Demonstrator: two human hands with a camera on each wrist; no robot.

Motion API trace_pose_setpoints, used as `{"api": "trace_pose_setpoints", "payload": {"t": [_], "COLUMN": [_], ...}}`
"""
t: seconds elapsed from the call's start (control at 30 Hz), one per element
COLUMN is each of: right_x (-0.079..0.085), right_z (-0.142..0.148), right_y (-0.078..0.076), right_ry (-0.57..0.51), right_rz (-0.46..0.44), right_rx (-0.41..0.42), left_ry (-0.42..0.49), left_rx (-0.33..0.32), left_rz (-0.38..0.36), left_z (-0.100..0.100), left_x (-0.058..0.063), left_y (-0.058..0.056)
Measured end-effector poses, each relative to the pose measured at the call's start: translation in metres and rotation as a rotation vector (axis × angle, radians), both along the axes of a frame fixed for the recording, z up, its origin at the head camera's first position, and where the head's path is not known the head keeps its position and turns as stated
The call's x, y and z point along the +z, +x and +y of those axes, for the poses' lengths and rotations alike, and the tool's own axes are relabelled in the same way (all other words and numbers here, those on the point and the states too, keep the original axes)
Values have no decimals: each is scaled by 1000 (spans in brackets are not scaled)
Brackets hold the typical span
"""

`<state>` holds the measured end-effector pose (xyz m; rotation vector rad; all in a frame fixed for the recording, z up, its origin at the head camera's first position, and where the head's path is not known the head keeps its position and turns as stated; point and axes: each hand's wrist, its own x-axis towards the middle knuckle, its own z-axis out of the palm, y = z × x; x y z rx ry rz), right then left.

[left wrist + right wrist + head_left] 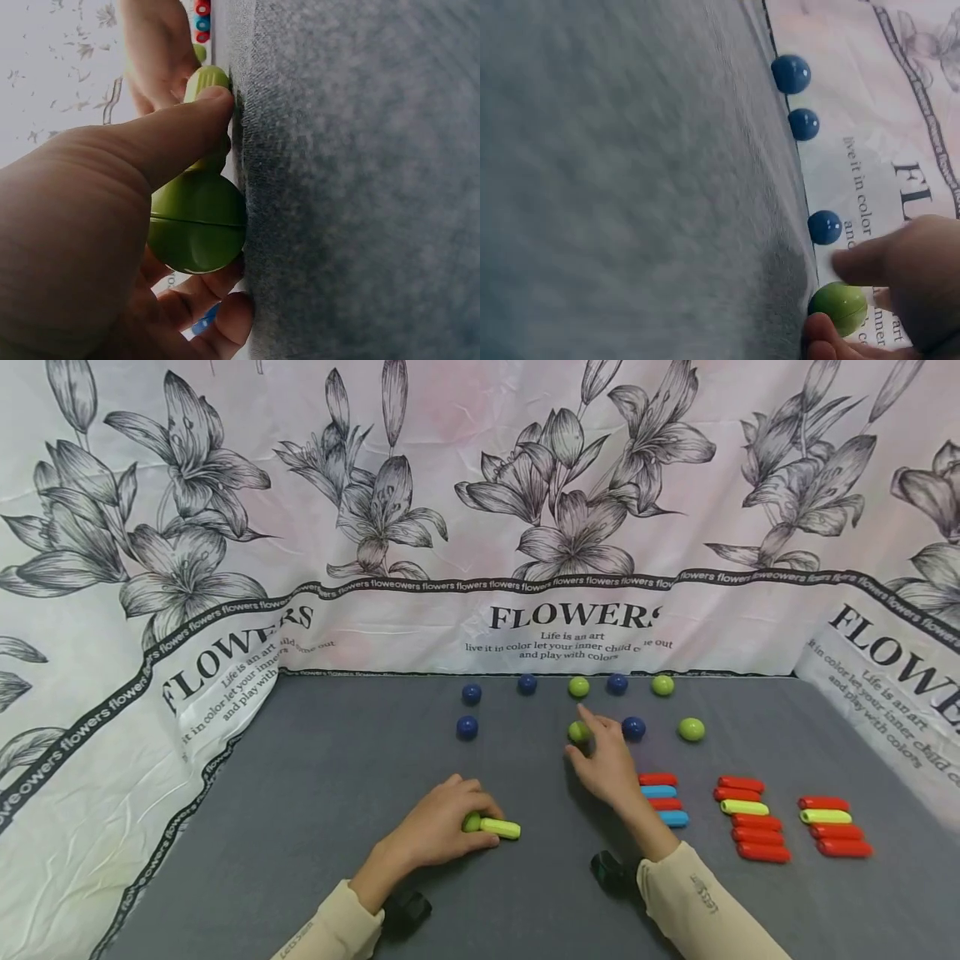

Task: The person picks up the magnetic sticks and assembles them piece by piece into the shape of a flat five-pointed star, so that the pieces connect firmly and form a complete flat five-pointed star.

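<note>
In the head view my left hand (442, 827) holds a short yellow-green stick (501, 828) low over the grey cloth, with a green ball (199, 221) at the stick's near end. The left wrist view shows the thumb lying along the stick and fingers curled by the ball; whether the two pieces are joined I cannot tell. My right hand (609, 764) reaches over another green ball (577, 732), partly covered by the fingers. Seen from the right wrist, this ball (840, 309) sits between thumb and fingers, the thumb standing apart from it.
Blue balls (467, 727) and more green balls (691, 729) stand in two loose rows at the back. On the right lie three columns of red sticks (763, 852), blue sticks (660, 792) and yellow-green sticks (825, 817). A flower-printed sheet (420, 627) rises behind the table.
</note>
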<state>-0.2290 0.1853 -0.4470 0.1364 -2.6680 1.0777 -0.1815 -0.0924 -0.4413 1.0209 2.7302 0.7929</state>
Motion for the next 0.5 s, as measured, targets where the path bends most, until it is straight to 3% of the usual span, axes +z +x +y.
{"api": "trace_pose_setpoints", "payload": {"t": [0.13,0.27,0.37,0.5], "right_x": [-1,1,2,3], "right_z": [-2,-8,-13,-19], "right_y": [0,11,23,34], "right_ry": [83,26,-22,-54], "right_rz": [-17,-47,-126,-203], "right_rx": [141,371,552,676], "left_ry": [13,29,38,39], "left_rx": [16,33,45,50], "left_rz": [-15,-1,16,36], "left_z": [-1,0,0,0], "left_x": [-3,-4,-5,-5], "left_y": [-2,-4,-3,-3]}}
